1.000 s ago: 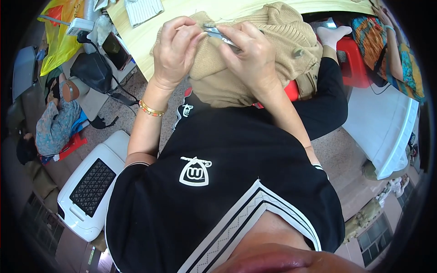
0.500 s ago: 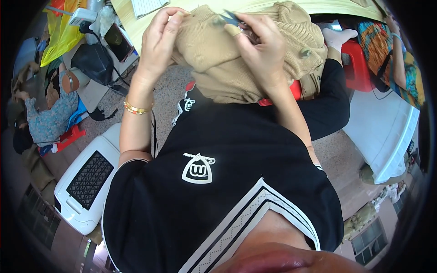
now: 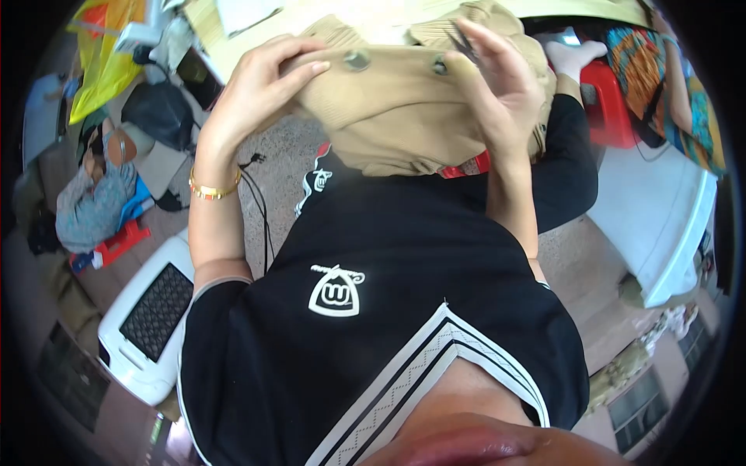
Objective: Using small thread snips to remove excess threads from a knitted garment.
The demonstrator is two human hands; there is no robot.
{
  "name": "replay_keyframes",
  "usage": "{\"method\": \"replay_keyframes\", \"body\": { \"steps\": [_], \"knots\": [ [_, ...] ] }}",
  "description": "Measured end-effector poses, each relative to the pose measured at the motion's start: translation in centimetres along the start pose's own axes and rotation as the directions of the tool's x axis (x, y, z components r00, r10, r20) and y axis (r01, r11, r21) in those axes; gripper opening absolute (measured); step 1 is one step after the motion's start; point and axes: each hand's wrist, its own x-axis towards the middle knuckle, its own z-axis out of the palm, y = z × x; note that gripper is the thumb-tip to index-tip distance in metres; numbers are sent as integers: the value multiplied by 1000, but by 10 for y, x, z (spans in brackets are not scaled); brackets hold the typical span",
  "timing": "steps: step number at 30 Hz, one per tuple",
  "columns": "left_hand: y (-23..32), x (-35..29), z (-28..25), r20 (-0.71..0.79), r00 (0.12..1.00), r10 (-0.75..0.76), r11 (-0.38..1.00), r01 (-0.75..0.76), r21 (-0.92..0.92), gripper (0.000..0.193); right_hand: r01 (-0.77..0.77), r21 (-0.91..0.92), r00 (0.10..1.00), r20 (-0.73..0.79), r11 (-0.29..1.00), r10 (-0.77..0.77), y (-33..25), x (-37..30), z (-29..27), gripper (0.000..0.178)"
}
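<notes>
Knitwear [image 3: 396,105] stretches left to right, gripped by both hands [image 3: 256,85] [image 3: 507,93], the right also holding snips [image 3: 464,40].

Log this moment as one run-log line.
left hand: pinching tan knit garment | right hand: holding snips, thumb over garment edge | buttons: two visible between hands

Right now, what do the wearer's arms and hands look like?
Left hand and right hand: no gloves, five-fingered. Forearms bare. Left wrist: gold bracelet with orange-red segments; none shows on the right. Short black sleeves, pale edging.
</notes>
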Motion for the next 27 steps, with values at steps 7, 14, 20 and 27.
{"method": "replay_keyframes", "body": {
  "steps": [7,14,20,27],
  "knots": [
    [-2,-1,-1,-132,990,55,998,-55,3,19,-338,-49,919,-232,940,319,38,-37,-83,83],
    [51,-16,-18,-175,979,102,995,-104,-6,16,-439,-356,885,-15,825,465,49,-27,-90,44],
    [96,-44,-29,-194,969,156,917,-215,-336,16,-417,226,909,85,880,409,8,-13,-81,53],
    [134,-29,6,-177,981,82,693,-183,-698,34,-171,834,964,32,524,263,17,57,-83,37]
  ]
}}
